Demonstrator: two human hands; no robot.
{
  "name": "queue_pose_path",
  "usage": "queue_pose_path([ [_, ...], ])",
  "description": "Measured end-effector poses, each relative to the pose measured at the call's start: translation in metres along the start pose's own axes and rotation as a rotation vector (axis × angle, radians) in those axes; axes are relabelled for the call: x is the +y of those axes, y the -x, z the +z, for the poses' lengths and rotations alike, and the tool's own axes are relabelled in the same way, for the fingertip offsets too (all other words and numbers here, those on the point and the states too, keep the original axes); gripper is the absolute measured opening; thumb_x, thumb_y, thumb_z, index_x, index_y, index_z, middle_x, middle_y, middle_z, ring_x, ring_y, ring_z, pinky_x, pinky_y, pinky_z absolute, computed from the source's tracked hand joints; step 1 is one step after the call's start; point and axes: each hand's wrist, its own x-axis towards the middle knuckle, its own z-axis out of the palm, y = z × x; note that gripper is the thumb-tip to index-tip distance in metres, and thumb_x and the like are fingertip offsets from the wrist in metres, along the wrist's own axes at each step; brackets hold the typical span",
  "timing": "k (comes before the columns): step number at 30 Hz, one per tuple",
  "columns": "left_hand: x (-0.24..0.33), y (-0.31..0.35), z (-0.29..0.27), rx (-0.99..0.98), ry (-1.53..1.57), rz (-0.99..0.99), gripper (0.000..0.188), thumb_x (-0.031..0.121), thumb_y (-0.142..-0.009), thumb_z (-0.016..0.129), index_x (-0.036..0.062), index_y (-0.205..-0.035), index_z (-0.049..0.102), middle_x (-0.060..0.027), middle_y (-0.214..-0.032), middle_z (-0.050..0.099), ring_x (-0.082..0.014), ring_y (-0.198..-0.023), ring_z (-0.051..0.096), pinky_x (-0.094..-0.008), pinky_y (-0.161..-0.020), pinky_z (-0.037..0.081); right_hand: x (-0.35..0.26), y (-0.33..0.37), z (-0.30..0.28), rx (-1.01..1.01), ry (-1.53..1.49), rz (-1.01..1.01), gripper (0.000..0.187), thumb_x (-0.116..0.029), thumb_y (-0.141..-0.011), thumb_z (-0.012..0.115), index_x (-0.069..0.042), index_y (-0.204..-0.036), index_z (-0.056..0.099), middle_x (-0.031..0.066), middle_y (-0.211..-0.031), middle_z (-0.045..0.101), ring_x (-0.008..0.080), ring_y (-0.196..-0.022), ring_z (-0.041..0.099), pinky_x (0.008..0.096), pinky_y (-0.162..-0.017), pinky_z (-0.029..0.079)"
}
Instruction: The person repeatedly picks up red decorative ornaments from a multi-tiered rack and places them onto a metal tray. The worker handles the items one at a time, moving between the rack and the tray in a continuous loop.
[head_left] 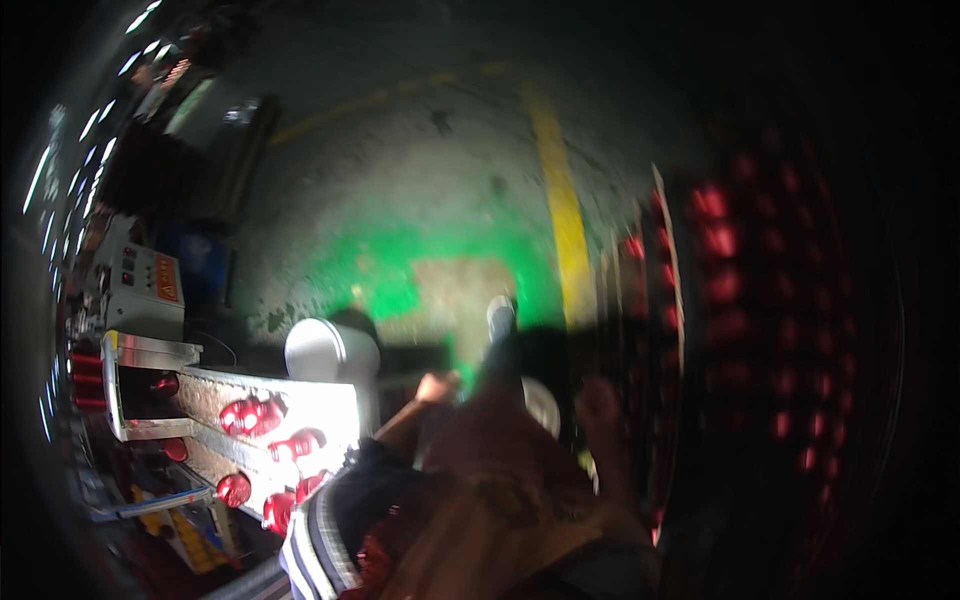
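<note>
My left hand (437, 387) hangs in front of my body, to the right of a white rounded container (318, 350). Nothing shows in it, but blur hides its fingers. My right hand (598, 400) is low on the other side, dark and smeared, near the stacked rows at right; its fingers cannot be made out. At left, a brightly lit chute-like tray (340, 400) with metal rails carries several shiny red cylindrical parts (250, 417). Neither hand touches the tray or the parts.
A grey control box (145, 290) with an orange label stands at far left. Rows of red shiny pieces (718, 240) fill tall stacks on the right. A yellow line (560, 190) crosses the floor, which has a green patch (390, 265). My shoe (500, 315) is ahead.
</note>
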Motion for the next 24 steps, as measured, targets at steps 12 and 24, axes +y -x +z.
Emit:
queue_pose_path([
  [12,0.207,-0.187,-0.215,0.021,0.574,-0.049,0.032,0.037,-0.095,0.063,0.0074,-0.1,0.074,-0.0008,-0.093,0.073,-0.0099,-0.071,0.061,-0.027,-0.058,0.048,-0.124,-0.342,0.161,-0.172,0.269,0.048,0.03,-0.002,-0.085,0.063,-0.008,-0.114,0.059,-0.0057,-0.083,0.054,0.003,-0.064,0.049,0.0198,-0.054,0.039],
  [24,0.255,-0.196,-0.329,0.506,0.865,-0.186,0.034,0.036,-0.095,0.068,0.0036,-0.102,0.072,-0.0047,-0.099,0.072,-0.0147,-0.083,0.061,-0.0311,-0.074,0.048,-0.152,-0.585,0.359,-0.607,0.358,-0.035,0.034,-0.001,-0.084,0.066,-0.005,-0.117,0.059,-0.0011,-0.079,0.06,0.0071,-0.065,0.055,0.0235,-0.059,0.044],
])
